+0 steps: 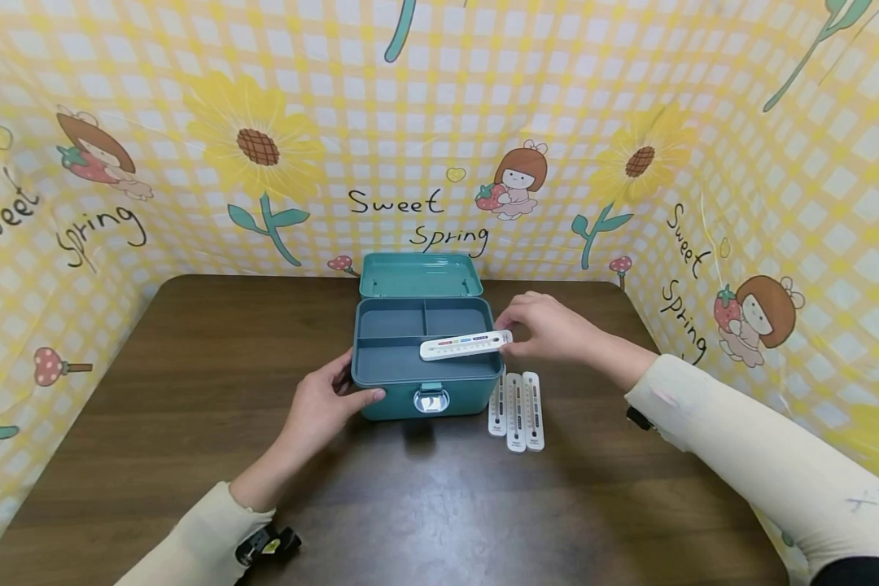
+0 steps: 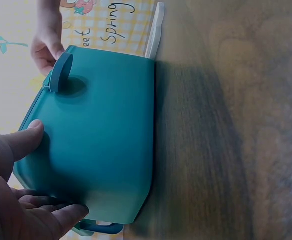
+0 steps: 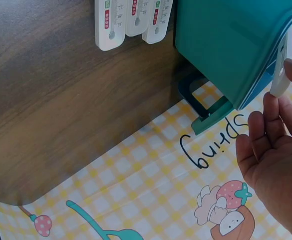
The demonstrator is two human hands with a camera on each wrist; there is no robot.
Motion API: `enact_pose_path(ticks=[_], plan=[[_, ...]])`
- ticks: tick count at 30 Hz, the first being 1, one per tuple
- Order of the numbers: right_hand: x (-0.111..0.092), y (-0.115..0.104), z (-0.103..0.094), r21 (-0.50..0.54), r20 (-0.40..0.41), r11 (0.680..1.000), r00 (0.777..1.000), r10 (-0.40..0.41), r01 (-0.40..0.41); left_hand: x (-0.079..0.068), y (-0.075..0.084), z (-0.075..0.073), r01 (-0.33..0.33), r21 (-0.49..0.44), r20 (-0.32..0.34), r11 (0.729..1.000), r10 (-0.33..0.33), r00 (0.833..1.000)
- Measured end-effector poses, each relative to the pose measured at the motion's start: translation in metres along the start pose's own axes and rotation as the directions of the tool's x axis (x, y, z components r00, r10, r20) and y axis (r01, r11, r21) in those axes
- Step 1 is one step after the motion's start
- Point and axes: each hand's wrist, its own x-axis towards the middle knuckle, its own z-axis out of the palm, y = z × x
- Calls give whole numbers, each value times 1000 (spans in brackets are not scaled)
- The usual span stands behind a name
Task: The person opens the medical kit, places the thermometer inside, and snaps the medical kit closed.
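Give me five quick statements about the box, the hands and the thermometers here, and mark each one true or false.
1. The right hand holds a white thermometer over the teal box. True.
2. The box's lid is closed. False: it is open, at the back.
3. The left hand touches the box near its front left corner. True.
4. Five loose thermometers lie left of the box. False: three lie on the table, to its right.
5. Three compartments show inside the box. True.
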Motion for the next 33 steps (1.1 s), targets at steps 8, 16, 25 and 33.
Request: enact_pose_path(ticks=[8, 16, 25, 33], plan=[[7, -5, 5, 0, 34, 1000, 999, -7, 8, -1, 1, 0, -7, -1, -6, 1000, 7, 1000], [15, -14, 10, 29, 39, 999, 999, -21, 20, -2, 2, 0, -3, -6, -8, 1000, 3, 1000], [21, -22, 17, 3, 15, 999, 999, -41, 41, -2, 3, 0, 5, -3, -10, 1000, -5, 1000], [26, -30, 24, 19, 0, 999, 999, -33, 33, -3, 3, -1, 12, -7, -5, 1000, -12, 1000]])
